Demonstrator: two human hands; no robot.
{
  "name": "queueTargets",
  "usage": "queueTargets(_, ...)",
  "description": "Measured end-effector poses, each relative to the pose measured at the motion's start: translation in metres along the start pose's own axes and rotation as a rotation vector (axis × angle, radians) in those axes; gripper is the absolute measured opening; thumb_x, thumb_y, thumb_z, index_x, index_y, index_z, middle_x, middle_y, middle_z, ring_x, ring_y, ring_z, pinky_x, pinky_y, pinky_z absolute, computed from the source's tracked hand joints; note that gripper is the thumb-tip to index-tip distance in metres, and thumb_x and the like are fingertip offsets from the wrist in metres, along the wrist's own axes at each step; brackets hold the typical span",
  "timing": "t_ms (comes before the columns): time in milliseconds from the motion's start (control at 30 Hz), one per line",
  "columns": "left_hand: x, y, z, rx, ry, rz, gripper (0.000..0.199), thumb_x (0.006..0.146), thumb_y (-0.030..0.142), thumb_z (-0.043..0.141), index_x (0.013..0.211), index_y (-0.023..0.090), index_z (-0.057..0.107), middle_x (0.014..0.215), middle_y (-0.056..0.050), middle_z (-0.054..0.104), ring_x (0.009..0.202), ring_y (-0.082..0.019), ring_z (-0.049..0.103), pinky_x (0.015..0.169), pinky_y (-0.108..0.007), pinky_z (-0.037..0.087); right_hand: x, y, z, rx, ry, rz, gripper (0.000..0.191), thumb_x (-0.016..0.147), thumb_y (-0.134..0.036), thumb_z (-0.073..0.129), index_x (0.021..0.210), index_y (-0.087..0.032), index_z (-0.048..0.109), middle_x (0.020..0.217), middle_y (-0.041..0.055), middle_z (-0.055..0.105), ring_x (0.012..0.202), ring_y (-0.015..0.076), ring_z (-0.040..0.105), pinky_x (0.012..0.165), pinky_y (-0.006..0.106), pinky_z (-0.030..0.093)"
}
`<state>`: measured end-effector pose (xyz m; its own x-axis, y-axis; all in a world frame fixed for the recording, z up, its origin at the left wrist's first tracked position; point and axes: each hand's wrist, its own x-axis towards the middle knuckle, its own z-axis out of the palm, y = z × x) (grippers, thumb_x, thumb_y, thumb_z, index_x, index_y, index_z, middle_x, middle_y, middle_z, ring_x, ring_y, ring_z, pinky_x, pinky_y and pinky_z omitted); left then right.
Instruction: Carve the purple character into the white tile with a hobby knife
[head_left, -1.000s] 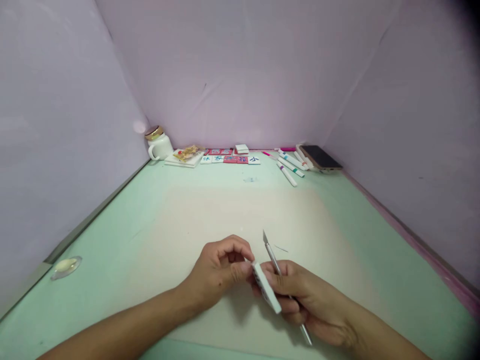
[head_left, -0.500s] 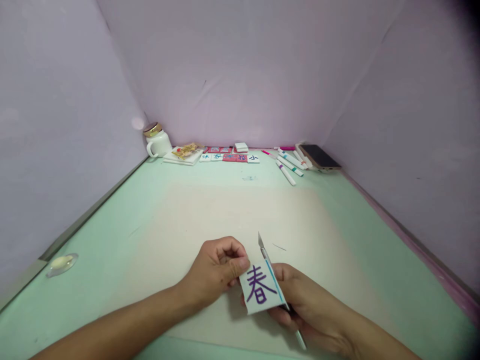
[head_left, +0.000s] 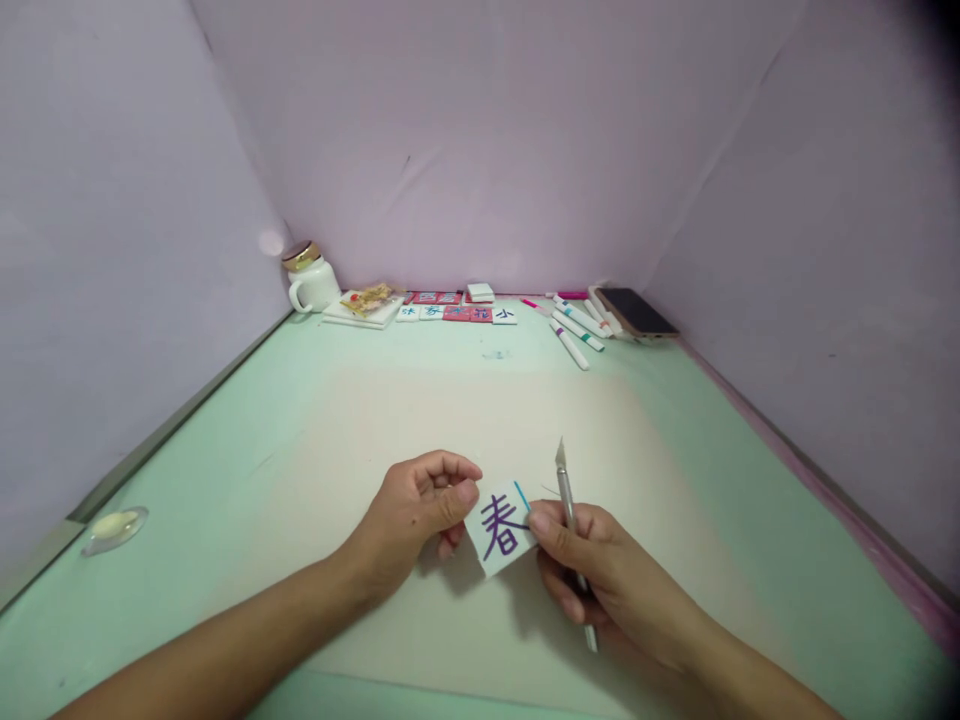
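A small white card [head_left: 496, 562] with a purple handwritten character and a blue line along its right edge is held a little above the pale mat. My left hand [head_left: 420, 505] is closed at its upper left edge, thumb and fingers at the corner. My right hand [head_left: 600, 550] pinches the card's right edge under the thumb. That same hand also holds a craft knife [head_left: 568, 500], its blade pointing up and away from me, clear of the card. The knife's lower end sticks out below the fingers.
At the back stand a white mug [head_left: 315, 288] with a gold lid, lettered cards [head_left: 457, 313], several markers [head_left: 574, 345] and a phone [head_left: 637, 312]. A small clear dish [head_left: 114, 530] with something pale yellow lies at left. The pale mat [head_left: 360, 400] covers the table's middle.
My right hand has shifted its grip, with the thumb now over the card's right edge. The knife has moved right, away from the card. Both hands and the card have moved slightly farther forward.
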<state>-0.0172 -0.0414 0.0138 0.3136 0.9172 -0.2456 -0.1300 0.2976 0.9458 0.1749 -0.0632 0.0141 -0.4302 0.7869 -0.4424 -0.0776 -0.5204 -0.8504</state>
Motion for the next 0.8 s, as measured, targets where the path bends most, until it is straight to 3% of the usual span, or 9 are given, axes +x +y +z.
queueTargets(133, -0.0038, -0.0001, -0.0005, -0.046, -0.145, 0.007, 0.059, 0.062, 0.058, 0.079, 0.094, 0.011, 0.063, 0.064, 0.0, 0.057, 0.05, -0.007, 0.047, 0.041, -0.016, 0.036, 0.0014, 0.0002, 0.0015, 0.011, 0.06, -0.04, 0.051, 0.071, -0.068, 0.064, 0.066, -0.019, 0.049, 0.033, -0.0081, 0.041, 0.034, 0.0038, 0.017, 0.036, 0.021, 0.008)
queueTargets(200, -0.0052, -0.0003, 0.0014, -0.019, -0.168, 0.003, 0.057, 0.059, 0.056, 0.081, 0.089, 0.011, 0.064, 0.064, -0.001, 0.058, 0.05, -0.007, 0.046, 0.04, -0.016, 0.035, 0.0016, 0.0007, 0.002, 0.038, 0.089, -0.051, 0.05, 0.072, -0.067, 0.064, 0.068, -0.019, 0.05, 0.033, -0.008, 0.042, 0.034, 0.0036, 0.016, 0.036, 0.021, 0.008)
queueTargets(367, -0.0049, -0.0027, 0.0058, -0.015, -0.073, -0.076, 0.04, 0.062, 0.044, 0.082, 0.068, 0.012, 0.059, 0.049, 0.004, 0.051, 0.041, -0.004, 0.04, 0.035, -0.014, 0.03, 0.0025, 0.0028, -0.0005, 0.139, 0.043, -0.035, 0.048, 0.068, -0.061, 0.07, 0.064, -0.019, 0.048, 0.032, -0.0073, 0.042, 0.032, 0.0025, 0.015, 0.035, 0.02, 0.004)
queueTargets(633, -0.0005, -0.0036, 0.0025, -0.115, -0.065, -0.193, 0.046, 0.057, 0.048, 0.085, 0.064, 0.013, 0.056, 0.04, 0.004, 0.051, 0.032, -0.002, 0.036, 0.03, -0.012, 0.026, 0.0074, 0.0036, -0.0039, 0.249, -0.014, 0.029, 0.055, 0.062, -0.057, 0.078, 0.06, -0.021, 0.036, 0.032, -0.0103, 0.037, 0.03, 0.0007, 0.014, 0.033, 0.019, 0.002)
queueTargets(800, 0.0005, -0.003, 0.001, -0.137, -0.035, -0.198, 0.045, 0.057, 0.046, 0.085, 0.063, 0.014, 0.055, 0.043, 0.003, 0.052, 0.034, -0.003, 0.038, 0.03, -0.011, 0.027, 0.0043, 0.0001, -0.006, 0.156, -0.021, 0.016, 0.052, 0.064, -0.059, 0.075, 0.061, -0.02, 0.042, 0.033, -0.0092, 0.039, 0.033, 0.002, 0.016, 0.035, 0.019, 0.004)
